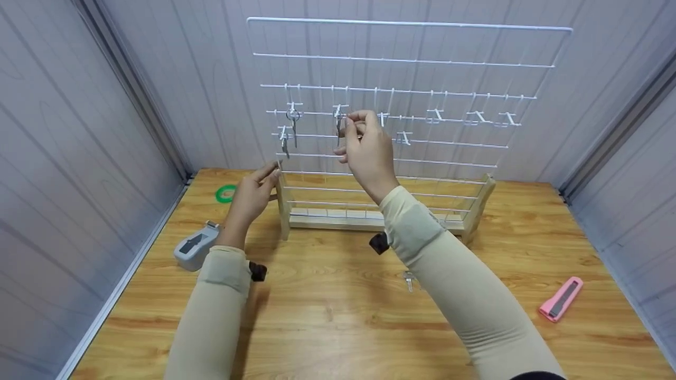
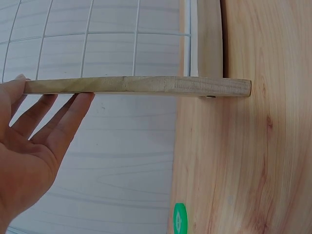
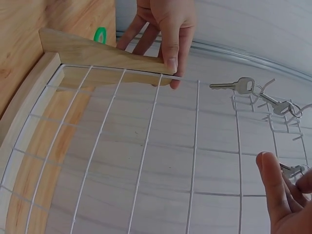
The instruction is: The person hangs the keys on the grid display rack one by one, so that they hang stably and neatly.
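Note:
A white wire grid rack [image 1: 388, 188] stands on wooden legs. My left hand [image 1: 251, 196] grips its left wooden side leg [image 2: 122, 85], thumb on one face and fingers on the other. Up at the hooks, my right hand [image 1: 369, 150] pinches at the ring of a silver key [image 3: 292, 170], which hangs by a white hook [image 1: 338, 109]; the fingers partly hide the ring. To the left, another key [image 1: 295, 132] hangs on its own hook, and a lower key [image 1: 285, 145] hangs beneath that one.
More white hooks [image 1: 435, 114] line the grid to the right. A silver key [image 1: 409, 281] lies on the table [image 1: 327, 327] beside my right sleeve. A green ring [image 1: 226, 193] and a grey slotted case [image 1: 194, 248] are at left, a pink slotted tool [image 1: 561, 299] at right.

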A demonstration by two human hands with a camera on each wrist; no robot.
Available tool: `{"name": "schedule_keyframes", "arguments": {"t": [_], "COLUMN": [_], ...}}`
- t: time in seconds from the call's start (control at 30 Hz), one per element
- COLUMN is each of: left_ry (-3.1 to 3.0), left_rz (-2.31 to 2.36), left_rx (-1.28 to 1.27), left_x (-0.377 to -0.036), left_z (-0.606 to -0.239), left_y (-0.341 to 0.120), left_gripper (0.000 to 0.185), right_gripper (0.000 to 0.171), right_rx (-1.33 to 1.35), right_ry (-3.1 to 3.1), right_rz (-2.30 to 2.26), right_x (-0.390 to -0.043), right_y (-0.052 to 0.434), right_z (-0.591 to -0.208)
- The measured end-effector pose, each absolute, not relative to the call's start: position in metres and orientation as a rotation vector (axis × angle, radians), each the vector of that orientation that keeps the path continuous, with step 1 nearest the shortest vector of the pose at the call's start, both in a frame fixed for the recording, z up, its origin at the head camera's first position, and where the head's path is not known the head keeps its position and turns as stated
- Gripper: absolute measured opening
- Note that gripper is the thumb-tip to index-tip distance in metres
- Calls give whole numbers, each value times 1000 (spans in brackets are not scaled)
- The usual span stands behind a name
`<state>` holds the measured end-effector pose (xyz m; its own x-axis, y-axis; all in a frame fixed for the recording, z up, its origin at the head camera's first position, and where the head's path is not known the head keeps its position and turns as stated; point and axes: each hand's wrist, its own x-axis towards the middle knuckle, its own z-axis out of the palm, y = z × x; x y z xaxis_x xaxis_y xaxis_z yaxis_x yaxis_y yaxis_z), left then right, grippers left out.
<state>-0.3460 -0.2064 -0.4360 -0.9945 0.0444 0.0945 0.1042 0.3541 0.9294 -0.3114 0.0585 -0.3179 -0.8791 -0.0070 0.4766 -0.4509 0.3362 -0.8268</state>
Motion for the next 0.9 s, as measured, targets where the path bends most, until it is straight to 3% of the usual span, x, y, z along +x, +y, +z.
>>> {"name": "schedule_keyframes", "arguments": {"t": [0.23, 0.6, 0.9], "left_ry": [-2536, -2540, -2544], "left_rz": [-1755, -1761, -1748], "left_rx": [-134, -143, -145], "left_x": [-345, -344, -344], "left_z": [-435, -435, -435], "left_y": [-206, -206, -207], "left_gripper": [54, 55, 56], "right_gripper": [26, 22, 27], "right_rx": [459, 591, 471], "right_ry": [-2314, -2282, -2563], "right_rz": [1442, 1324, 1268], "right_x": [-291, -231, -209], "right_y": [77, 141, 211], "right_z": [-322, -325, -363]}}
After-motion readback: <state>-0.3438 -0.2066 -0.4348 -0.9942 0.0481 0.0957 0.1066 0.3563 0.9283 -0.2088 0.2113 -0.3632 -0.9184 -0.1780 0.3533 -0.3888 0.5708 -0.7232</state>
